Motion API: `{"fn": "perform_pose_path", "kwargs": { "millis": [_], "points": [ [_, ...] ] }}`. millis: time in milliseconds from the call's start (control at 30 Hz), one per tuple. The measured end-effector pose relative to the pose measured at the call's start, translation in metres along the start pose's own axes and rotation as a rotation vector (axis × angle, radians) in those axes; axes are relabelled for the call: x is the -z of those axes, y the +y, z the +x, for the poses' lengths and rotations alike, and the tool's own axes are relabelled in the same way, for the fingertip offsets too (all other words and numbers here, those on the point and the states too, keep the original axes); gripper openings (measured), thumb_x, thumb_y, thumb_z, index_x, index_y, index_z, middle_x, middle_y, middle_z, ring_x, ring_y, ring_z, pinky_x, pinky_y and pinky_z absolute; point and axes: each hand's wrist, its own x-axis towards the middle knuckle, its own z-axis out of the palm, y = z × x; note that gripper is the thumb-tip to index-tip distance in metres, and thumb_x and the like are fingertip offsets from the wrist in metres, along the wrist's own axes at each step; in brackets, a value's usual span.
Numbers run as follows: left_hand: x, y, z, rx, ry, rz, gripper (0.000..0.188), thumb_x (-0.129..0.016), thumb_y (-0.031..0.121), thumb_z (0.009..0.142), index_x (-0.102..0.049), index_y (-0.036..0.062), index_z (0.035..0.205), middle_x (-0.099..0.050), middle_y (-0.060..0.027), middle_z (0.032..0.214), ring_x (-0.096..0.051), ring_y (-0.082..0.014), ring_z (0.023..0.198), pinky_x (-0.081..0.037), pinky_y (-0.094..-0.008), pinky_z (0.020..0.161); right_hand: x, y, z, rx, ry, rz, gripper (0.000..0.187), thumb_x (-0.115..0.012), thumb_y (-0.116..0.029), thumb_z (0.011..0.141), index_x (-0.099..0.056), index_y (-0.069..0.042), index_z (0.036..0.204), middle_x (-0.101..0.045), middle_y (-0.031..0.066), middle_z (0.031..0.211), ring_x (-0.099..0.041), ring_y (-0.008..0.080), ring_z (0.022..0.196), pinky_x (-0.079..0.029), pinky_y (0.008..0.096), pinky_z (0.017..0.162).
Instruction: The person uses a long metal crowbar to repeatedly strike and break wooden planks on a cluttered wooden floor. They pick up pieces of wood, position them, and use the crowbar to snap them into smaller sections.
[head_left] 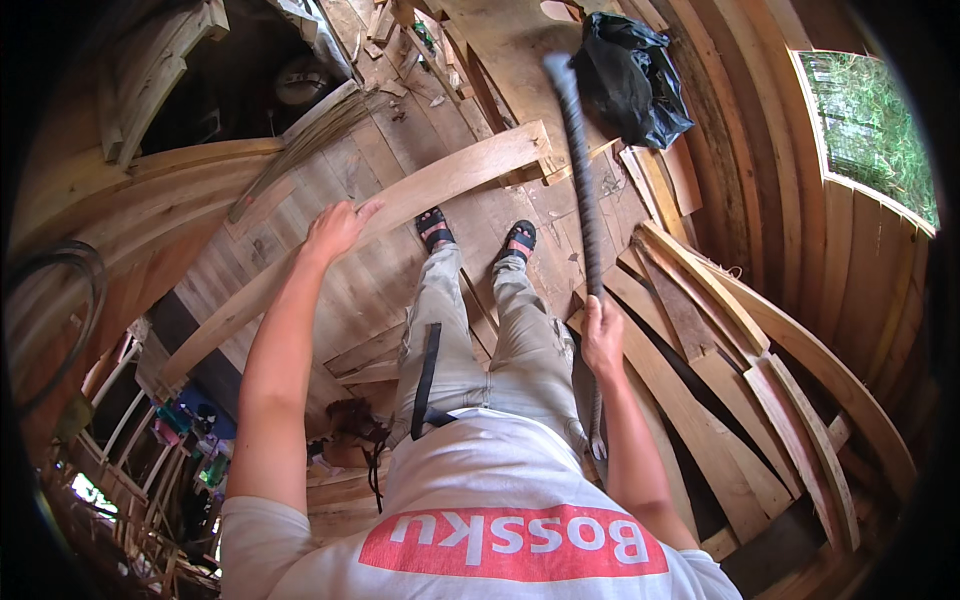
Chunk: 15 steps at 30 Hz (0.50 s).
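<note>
My left hand (336, 231) grips a long, pale wooden plank (455, 180) by its edge, the thumb lying along it. The plank slants from the lower left up to the middle and looks curved, at least partly through the lens. In my right hand (602, 337) is a dark, twisted metal pry bar (583, 190), held upright with the fingers wrapped round it. Its upper end is blurred and reaches past the plank's far end, apart from it. Below my right hand the bar's lower end (598, 440) hangs beside my thigh.
Several loose boards (700, 380) lie stacked at the right, close to my right arm. A black plastic bag (635, 80) rests on a wooden surface at the far right. A dark opening (250, 75) lies at the far left. Wood scraps (400, 50) litter the plank floor (400, 140).
</note>
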Motion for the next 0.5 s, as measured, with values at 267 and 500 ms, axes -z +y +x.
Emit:
{"fn": "perform_pose_path", "kwargs": {
  "millis": [267,500],
  "points": [
    [-0.012,-0.014,0.000,-0.008,0.056,0.013,0.084,-0.039,0.071,0.087,-0.065,-0.0079,0.094,-0.061,-0.0335,0.101,-0.058,-0.0467,0.102,-0.045,-0.0515,0.089,0.012,0.025,-0.024,-0.157,-0.012,0.058,0.051,-0.045,-0.043,0.097,-0.049,-0.001,0.070,-0.047,0.0048,0.056,-0.045,0.0166,0.053,-0.038,0.0366,0.052],
    [-0.005,-0.004,0.003,-0.042,0.065,0.000,0.080,-0.040,0.066,0.090,-0.064,-0.0103,0.094,-0.059,-0.0359,0.100,-0.055,-0.0478,0.103,-0.043,-0.0511,0.089,0.034,-0.035,-0.018,0.067,0.025,0.142,0.055,-0.045,-0.049,0.096,-0.047,-0.001,0.069,-0.043,0.0028,0.055,-0.042,0.0140,0.054,-0.034,0.0345,0.050]
  ]
}}
